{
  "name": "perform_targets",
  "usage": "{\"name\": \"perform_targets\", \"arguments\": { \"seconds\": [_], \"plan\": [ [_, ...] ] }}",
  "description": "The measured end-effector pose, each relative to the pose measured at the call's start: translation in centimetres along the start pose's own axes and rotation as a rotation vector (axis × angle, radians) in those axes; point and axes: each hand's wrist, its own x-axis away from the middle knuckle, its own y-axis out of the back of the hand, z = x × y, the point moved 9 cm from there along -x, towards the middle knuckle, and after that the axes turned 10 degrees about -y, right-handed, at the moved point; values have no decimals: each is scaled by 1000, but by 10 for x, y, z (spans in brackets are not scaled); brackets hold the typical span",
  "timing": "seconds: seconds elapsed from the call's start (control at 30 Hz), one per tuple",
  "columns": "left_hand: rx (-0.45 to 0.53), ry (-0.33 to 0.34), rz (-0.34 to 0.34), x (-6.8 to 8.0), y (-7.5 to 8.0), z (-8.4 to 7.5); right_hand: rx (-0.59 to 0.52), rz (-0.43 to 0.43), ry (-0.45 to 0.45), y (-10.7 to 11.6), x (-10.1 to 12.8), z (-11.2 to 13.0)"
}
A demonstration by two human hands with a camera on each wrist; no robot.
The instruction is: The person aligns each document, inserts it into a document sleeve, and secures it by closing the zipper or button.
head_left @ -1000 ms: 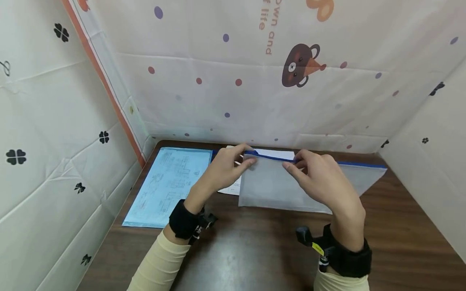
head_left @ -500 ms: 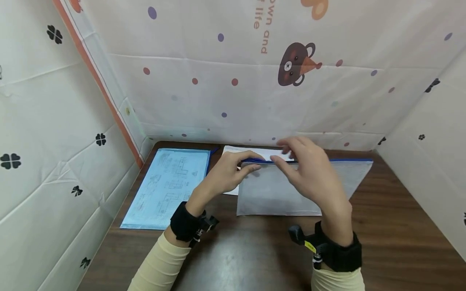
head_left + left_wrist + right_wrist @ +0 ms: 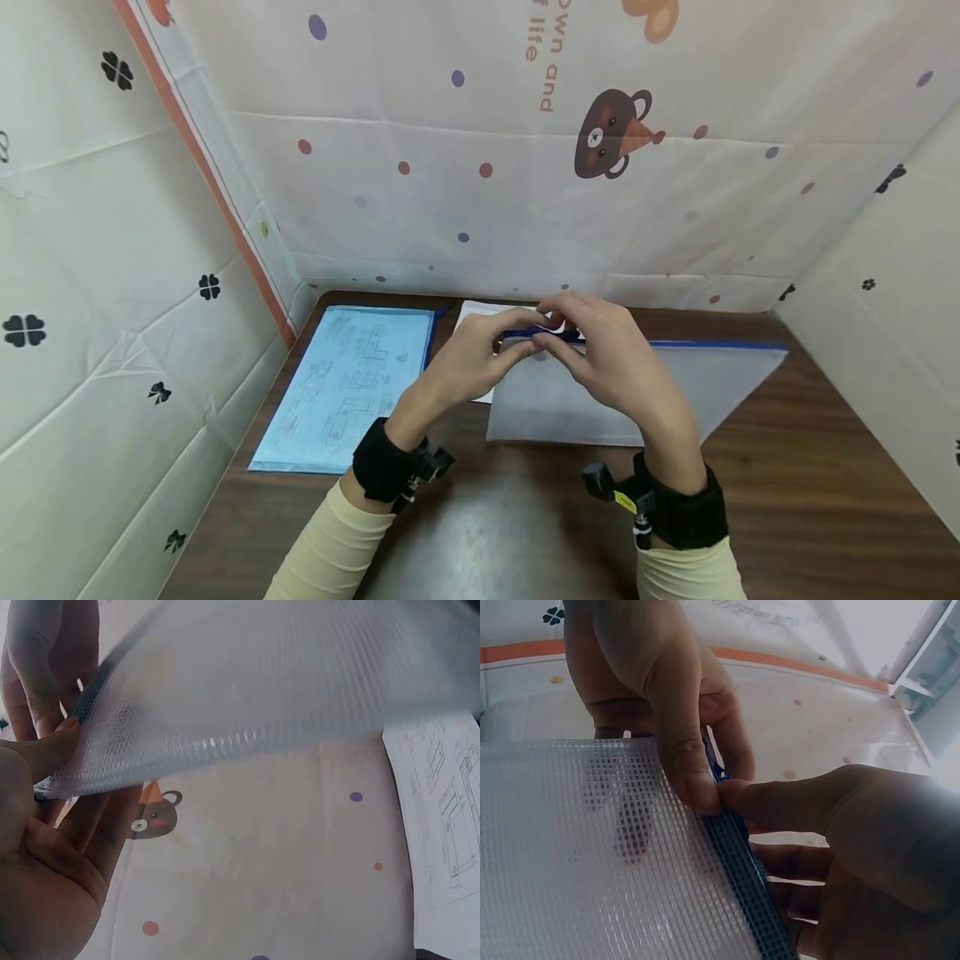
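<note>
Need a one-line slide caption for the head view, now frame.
Both hands, left hand and right hand, pinch the blue zipper edge of a mesh pouch above a wooden desk.

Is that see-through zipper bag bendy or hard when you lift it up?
Probably bendy: the mesh zipper pouch curves where it is lifted in the left wrist view. It looks thin and see-through, so likely light. The left hand and right hand both pinch its blue zipper edge, which suggests it would flop if held at one corner.

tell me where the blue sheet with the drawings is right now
In the head view the blue sheet lies flat on the table at the far left, against the left wall, just left of the left hand and the mesh pouch.
</note>
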Motion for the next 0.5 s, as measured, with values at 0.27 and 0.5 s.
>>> {"name": "perform_targets", "arguments": {
  "seconds": [0.27, 0.5],
  "plan": [
    [-62, -6, -7, 0, 8, 0, 37, -24, 38, 0, 2, 6],
    [-122, 48, 58, 3, 10, 10, 40, -33, 59, 0, 1, 8]
  ]
}}
